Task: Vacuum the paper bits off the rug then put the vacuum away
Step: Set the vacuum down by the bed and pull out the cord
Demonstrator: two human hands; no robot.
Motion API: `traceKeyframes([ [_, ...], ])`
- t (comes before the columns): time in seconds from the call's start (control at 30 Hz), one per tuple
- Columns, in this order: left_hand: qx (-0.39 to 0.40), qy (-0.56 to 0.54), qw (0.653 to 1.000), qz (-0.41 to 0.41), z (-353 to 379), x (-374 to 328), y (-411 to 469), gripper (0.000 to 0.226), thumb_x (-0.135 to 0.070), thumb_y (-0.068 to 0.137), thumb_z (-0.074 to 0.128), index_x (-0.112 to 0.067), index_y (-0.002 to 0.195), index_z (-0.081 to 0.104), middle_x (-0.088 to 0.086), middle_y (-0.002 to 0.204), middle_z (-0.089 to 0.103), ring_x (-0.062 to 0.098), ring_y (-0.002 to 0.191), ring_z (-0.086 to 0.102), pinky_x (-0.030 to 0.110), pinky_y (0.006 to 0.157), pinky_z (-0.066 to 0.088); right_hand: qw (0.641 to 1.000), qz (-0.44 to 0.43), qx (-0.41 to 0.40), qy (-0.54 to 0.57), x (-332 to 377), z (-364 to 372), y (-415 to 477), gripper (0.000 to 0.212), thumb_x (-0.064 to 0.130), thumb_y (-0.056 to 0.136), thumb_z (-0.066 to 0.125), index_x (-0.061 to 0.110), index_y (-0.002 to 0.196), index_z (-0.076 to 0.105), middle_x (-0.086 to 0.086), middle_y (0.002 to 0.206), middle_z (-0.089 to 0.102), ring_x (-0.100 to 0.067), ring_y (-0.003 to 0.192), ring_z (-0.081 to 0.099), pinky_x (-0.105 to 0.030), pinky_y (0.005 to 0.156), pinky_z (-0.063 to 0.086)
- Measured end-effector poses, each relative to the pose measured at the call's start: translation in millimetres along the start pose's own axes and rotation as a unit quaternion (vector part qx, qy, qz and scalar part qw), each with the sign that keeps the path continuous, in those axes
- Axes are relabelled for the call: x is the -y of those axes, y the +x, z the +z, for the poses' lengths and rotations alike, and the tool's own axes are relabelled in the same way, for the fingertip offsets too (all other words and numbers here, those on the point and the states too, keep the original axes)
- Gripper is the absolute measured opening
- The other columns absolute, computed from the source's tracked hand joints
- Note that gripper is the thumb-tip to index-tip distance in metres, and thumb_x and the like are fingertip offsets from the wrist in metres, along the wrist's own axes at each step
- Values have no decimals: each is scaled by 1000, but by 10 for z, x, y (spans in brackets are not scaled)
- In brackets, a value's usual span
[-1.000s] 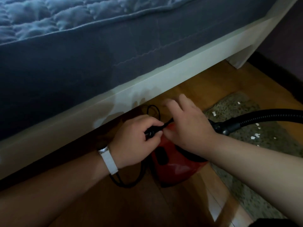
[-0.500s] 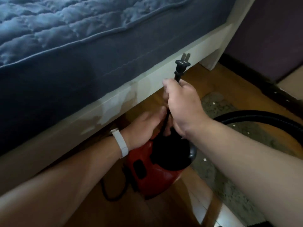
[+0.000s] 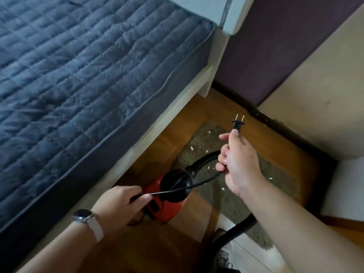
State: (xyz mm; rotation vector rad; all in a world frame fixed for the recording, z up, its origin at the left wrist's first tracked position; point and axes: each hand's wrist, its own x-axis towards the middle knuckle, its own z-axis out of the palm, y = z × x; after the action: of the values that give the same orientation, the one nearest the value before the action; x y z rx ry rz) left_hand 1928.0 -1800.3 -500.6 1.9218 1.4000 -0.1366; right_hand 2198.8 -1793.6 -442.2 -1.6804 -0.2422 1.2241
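Right hand [image 3: 239, 164] grips cord [image 3: 199, 184], plug [image 3: 238, 124] raised | left hand [image 3: 120, 203] pinches cord beside red vacuum [image 3: 167, 196] | paper bits [image 3: 191, 148] on rug [image 3: 232, 201]

Bed: a quilted blue-grey mattress cover [image 3: 78, 75] fills the upper left, lying on a white-painted wooden bed frame [image 3: 204, 79] with a squared white corner post [image 3: 235, 14].
Floor: glossy orange-brown wooden planks [image 3: 169, 146], running in under the bed.
Walls: a dark purple wall [image 3: 275, 46] behind the bed; a cream wall face [image 3: 315, 91] to its right.
Skirting: a dark strip [image 3: 234, 95] along the walls' foot.
Light: soft and dim, shadowed beneath the frame.
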Motion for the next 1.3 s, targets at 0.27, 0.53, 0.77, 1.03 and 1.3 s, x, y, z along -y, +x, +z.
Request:
traceKeyframes([
  [0.27,-116,-26,987,105,-1422,-975,-277,48,-69,81,43,-27,59,53,-5,53,55,11,51,56,29,44,45,997,-24,19,-72,1008,9,-652,25,37,103,47,23,99,67,5,58,36,-10,47,31,-25,42,27],
  [0.53,-101,-105,970,194,-1678,-2273,655,32,-51,84,57,-24,67,58,-5,62,56,11,57,54,22,48,41,987,-67,-43,-141,1636,-241,260,27,48,102,41,25,96,54,4,65,44,-8,47,38,-26,44,32],
  [0.77,-83,-84,969,219,-1830,-3008,1928,20,-39,95,51,-30,81,63,-11,76,62,6,73,58,24,60,47,997,-10,-45,-56,2364,-510,1399,35,44,103,40,16,99,60,-1,62,41,-10,43,34,-22,36,29],
  [1.03,-66,-25,972,225,-2092,-3647,3130,49,-72,76,44,-26,65,55,-4,58,55,9,56,53,27,48,41,991,-70,-81,-75,3214,-753,2447,22,36,101,52,17,95,61,3,59,53,-11,49,50,-27,47,42],
  [1.3,-127,116,963,208,-2198,-4105,3977,46,-67,78,58,-26,62,45,-7,60,52,10,57,51,28,48,33,998,-8,-69,-3,3784,-975,3515,20,32,99,55,18,86,54,3,57,38,-7,36,32,-18,36,22],
])
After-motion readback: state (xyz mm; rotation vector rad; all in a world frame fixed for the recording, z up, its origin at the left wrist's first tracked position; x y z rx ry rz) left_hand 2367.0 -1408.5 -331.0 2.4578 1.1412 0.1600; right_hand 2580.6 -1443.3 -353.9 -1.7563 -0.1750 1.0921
